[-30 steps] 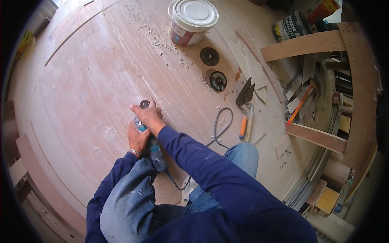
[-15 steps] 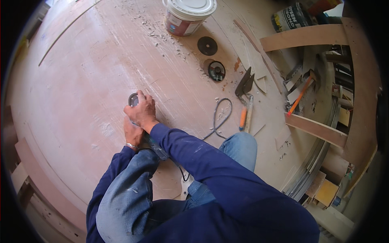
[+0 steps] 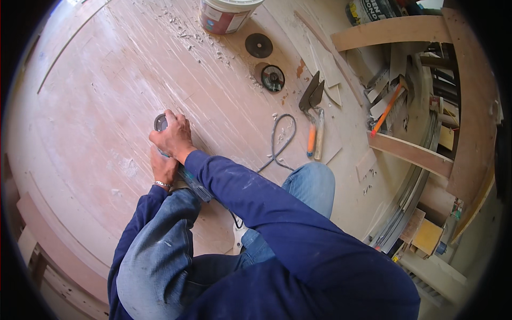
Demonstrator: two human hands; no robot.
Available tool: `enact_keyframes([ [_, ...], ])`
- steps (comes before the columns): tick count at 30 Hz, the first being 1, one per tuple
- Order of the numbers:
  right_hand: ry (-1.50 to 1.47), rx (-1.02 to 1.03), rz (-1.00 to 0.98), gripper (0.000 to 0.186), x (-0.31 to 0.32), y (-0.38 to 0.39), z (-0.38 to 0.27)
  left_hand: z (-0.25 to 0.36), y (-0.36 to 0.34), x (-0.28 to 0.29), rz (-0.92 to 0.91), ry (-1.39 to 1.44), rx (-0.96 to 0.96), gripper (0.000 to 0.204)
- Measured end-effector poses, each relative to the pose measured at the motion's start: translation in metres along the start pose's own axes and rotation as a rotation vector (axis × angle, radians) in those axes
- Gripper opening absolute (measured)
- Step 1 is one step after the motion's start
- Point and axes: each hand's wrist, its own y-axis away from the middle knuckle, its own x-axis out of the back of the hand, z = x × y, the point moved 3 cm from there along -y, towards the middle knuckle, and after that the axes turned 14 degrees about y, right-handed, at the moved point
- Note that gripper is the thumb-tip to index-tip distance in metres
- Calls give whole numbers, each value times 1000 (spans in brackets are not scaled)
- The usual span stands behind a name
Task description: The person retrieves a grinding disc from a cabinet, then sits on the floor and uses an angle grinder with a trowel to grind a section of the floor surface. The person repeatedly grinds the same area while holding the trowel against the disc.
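A blue-green angle grinder (image 3: 195, 185) lies between my forearms, its round dark head (image 3: 160, 122) pointing away from me. My left hand (image 3: 163, 166), with a bracelet at the wrist, is closed around the tool's body just behind the head. Reaching across, my right hand (image 3: 175, 134) grips the head end, its thumb and fingers curled around the dark round part. My hands and right sleeve hide much of the tool. A grey cord (image 3: 274, 154) lies looped on the pinkish dusty board surface (image 3: 101, 133).
A dark disc (image 3: 259, 46) and a black backing pad (image 3: 272, 78) lie ahead, near a white bucket (image 3: 226, 16). Two trowels (image 3: 313, 109) rest to the right. Beyond them are an orange-handled hammer (image 3: 388, 109), wooden framing (image 3: 410, 154) and a dark can (image 3: 373, 9).
The view has shifted slightly, so the bucket, discs and trowels sit higher and further left. Both hands keep their grip on the angle grinder.
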Motion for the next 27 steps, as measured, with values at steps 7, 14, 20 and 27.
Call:
enact_keyframes([
  [7,43,468,47,80,-7,-12,13,8,-5,6,-180,241,89,58],
  [14,-128,530,162,72,24,-20,27,-9,-2,18,-172,357,197,68],
  [20,-150,140,-132,56,62,-8,43,43,-14,8,-203,353,150,63],
  [27,-446,70,-111,66,130,-37,85,86,-60,-77,-461,504,109,66],
])
